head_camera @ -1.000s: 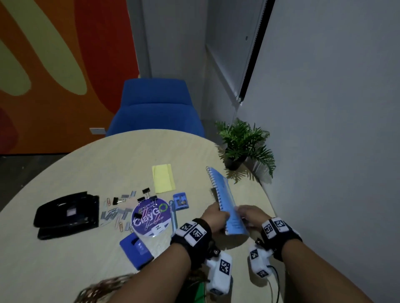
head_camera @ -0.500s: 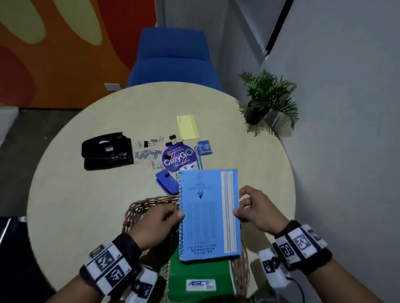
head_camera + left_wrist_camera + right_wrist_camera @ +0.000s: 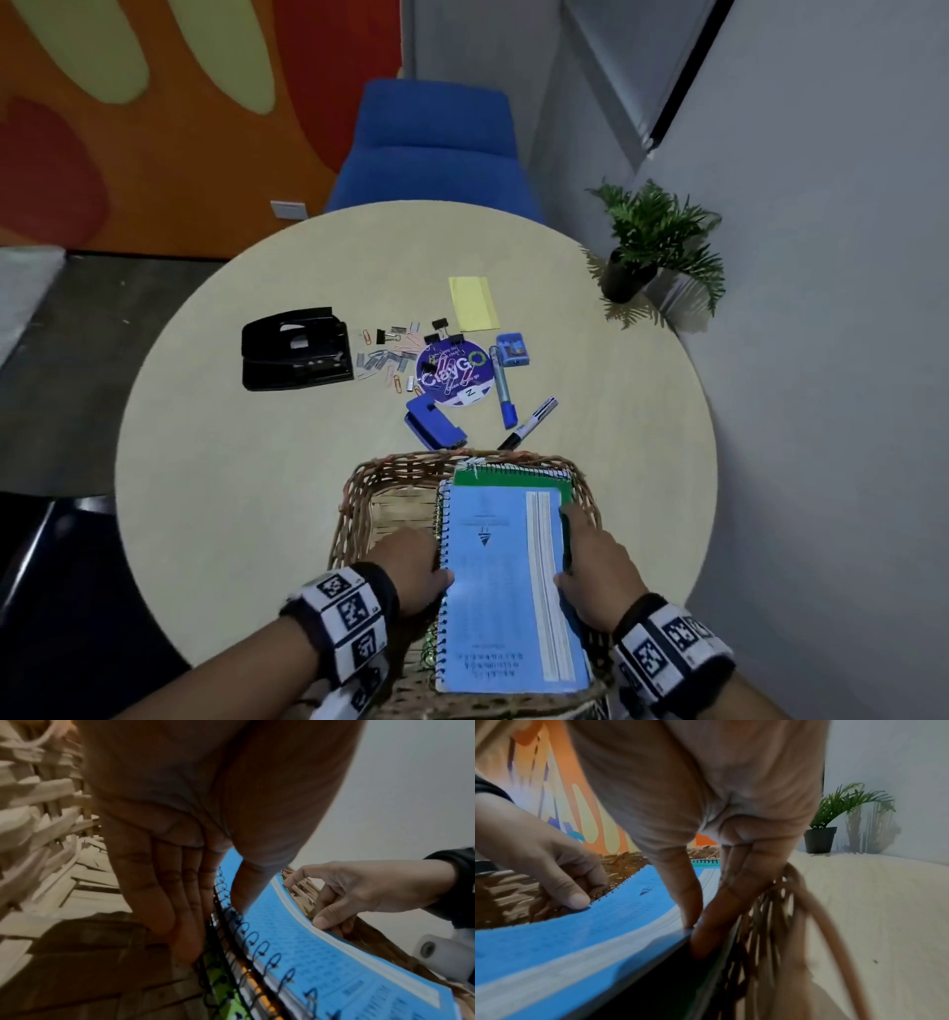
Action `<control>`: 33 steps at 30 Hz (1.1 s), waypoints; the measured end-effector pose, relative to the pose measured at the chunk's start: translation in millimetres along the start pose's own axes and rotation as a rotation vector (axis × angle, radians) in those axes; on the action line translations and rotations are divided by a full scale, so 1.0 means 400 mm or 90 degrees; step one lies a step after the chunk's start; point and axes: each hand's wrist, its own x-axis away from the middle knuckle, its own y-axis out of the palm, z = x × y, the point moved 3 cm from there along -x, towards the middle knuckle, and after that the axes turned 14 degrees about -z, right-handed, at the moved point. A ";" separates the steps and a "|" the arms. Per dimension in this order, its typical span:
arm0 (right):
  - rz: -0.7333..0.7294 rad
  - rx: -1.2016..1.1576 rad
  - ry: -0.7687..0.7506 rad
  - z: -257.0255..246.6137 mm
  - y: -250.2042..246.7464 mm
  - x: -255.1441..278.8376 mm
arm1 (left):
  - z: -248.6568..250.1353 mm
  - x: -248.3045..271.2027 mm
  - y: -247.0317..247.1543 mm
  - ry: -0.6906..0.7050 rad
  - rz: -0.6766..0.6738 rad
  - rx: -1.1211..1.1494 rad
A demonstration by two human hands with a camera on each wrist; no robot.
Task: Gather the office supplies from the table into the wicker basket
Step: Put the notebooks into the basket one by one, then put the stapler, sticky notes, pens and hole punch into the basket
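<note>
A blue spiral notebook [image 3: 506, 591] lies flat in the wicker basket [image 3: 359, 493] on top of a green notebook [image 3: 513, 477]. My left hand [image 3: 436, 570] pinches its spiral edge; in the left wrist view the thumb [image 3: 246, 882] is on the cover and the fingers [image 3: 164, 898] reach down beside and under the spiral. My right hand [image 3: 565, 565] pinches the opposite long edge, thumb [image 3: 682, 892] on top and fingers [image 3: 713, 923] beneath, against the basket wall [image 3: 770, 912].
On the round table [image 3: 231, 462] beyond the basket lie a black hole punch [image 3: 297, 348], loose clips [image 3: 390, 354], a purple round disc [image 3: 452, 370], a yellow pad [image 3: 473, 303], a blue marker [image 3: 502, 388], a black pen [image 3: 529, 424] and a small blue punch [image 3: 435, 424]. A potted plant [image 3: 652, 241] stands far right.
Both hands swung the blue notebook from upright on the table to flat, then lowered it into the basket onto the green notebook.
</note>
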 end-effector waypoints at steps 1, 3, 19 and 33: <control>-0.001 0.005 0.001 -0.005 0.004 -0.003 | -0.001 -0.003 0.000 -0.002 -0.009 -0.006; -0.007 0.018 0.013 -0.013 0.005 -0.008 | -0.007 -0.012 0.003 -0.009 -0.015 -0.024; 0.100 0.136 -0.021 -0.116 -0.265 -0.155 | 0.001 -0.094 -0.417 0.008 0.149 -0.192; 0.100 0.051 -0.051 -0.284 -0.465 -0.560 | 0.018 -0.198 -0.450 -0.060 -0.005 -0.414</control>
